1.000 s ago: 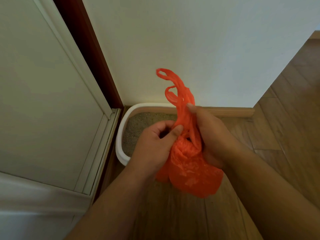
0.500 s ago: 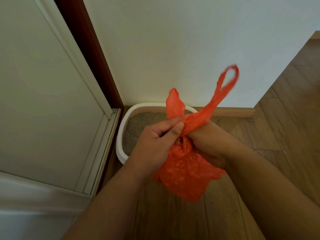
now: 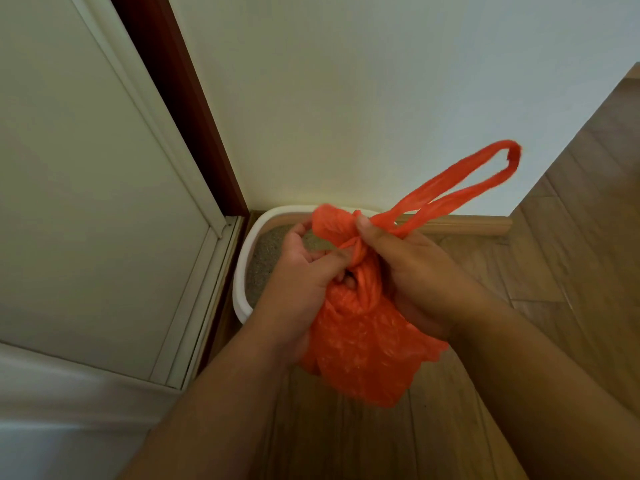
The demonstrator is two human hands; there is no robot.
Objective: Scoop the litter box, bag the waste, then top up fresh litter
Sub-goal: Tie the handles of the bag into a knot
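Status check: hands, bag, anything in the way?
Left hand and right hand both grip the bag neck, mid-knot. One handle loop free, up right. Litter box behind, nothing blocking.

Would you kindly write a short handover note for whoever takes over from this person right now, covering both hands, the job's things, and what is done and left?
Left hand: pinches the twisted neck of the orange plastic carrier bag at the knot.
Right hand: grips the bag's neck, thumb on one handle loop, which sticks out up and to the right.
The bag hangs bulging in the air above the wooden floor. The white plastic litter box sits behind it in the corner by the wall, grey litter inside.
Done: waste appears bagged; a knot is half formed.
Left: pull the knot tight, put the bag aside, top up fresh litter. No scoop or litter supply is in view.
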